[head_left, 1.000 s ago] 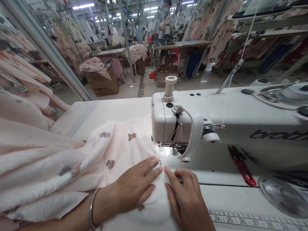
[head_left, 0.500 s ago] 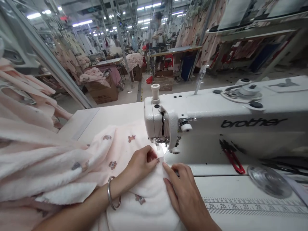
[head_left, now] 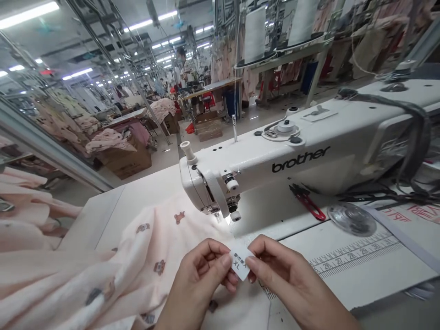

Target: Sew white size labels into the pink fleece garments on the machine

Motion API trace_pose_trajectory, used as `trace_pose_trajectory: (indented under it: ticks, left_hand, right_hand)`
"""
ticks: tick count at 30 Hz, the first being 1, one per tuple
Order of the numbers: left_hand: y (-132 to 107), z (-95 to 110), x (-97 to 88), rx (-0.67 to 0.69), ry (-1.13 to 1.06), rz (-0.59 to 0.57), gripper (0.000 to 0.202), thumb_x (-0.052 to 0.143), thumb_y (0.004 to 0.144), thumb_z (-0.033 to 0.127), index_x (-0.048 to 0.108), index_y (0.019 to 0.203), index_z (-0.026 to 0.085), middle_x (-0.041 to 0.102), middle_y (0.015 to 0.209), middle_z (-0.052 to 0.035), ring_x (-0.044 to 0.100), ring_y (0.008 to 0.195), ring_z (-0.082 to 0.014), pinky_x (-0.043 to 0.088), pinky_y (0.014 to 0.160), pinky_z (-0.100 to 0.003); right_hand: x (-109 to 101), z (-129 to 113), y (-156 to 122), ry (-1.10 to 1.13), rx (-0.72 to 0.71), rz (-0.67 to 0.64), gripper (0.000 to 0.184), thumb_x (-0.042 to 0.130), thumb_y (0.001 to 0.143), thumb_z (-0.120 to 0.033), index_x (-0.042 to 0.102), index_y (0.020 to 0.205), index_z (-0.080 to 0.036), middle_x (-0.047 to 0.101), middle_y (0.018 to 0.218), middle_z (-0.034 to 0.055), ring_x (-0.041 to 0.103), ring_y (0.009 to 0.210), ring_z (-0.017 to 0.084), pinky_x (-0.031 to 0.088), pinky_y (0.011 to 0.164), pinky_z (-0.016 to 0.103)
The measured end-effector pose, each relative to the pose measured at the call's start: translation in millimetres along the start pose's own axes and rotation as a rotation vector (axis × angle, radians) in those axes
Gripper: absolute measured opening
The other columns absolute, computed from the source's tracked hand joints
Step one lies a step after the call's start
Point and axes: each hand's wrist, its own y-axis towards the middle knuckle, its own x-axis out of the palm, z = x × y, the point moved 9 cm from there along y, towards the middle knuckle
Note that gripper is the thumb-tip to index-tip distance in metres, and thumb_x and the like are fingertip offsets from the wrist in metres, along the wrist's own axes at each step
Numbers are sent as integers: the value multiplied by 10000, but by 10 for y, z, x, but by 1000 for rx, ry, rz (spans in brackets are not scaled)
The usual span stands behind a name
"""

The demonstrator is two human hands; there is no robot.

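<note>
head view: left hand [head_left: 203, 270] and right hand [head_left: 282, 266] pinch a white label [head_left: 240, 267], its dark print including "xl".

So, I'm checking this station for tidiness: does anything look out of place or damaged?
Nothing looks plainly spilled or damaged. Slightly odd is the dark strip draped over the sewing machine at the right; it seems laid on rather than part of it. The XL label sits tilted between the left hand and right hand.

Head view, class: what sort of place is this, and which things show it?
Probably a garment factory: a sewing machine, large thread cones, and pink cloth heaped over a cardboard box.
</note>
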Motion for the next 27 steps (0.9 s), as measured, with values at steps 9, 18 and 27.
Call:
trace_pose_trajectory:
  ticks: [9,18,27]
  left_hand:
    - [-69,2,90,-48,-63,-21,328,710,766,413,573,745,116,609,633,-32,555,556,-85,450,551,-178]
    - [-156,107,45,54,78,94,342,687,766,466,597,767,137,606,650,-25,563,608,-105,493,622,-200]
    - [-165,120,46,79,73,87,329,672,783,453,588,768,135,596,642,-16,552,606,-97,481,615,-186]
  right_hand:
    - [-67,-54,-52,-30,-8,-43,338,486,898,-517,545,789,-203,529,703,-12,483,655,125,385,602,234]
    - [-82,-185,-141,-243,-109,47,262,482,916,-443,558,781,-232,521,716,-20,487,687,130,404,635,226]
    - [-83,-209,-162,-317,-156,66,257,460,924,-435,555,775,-247,540,736,-7,499,703,154,432,663,251]
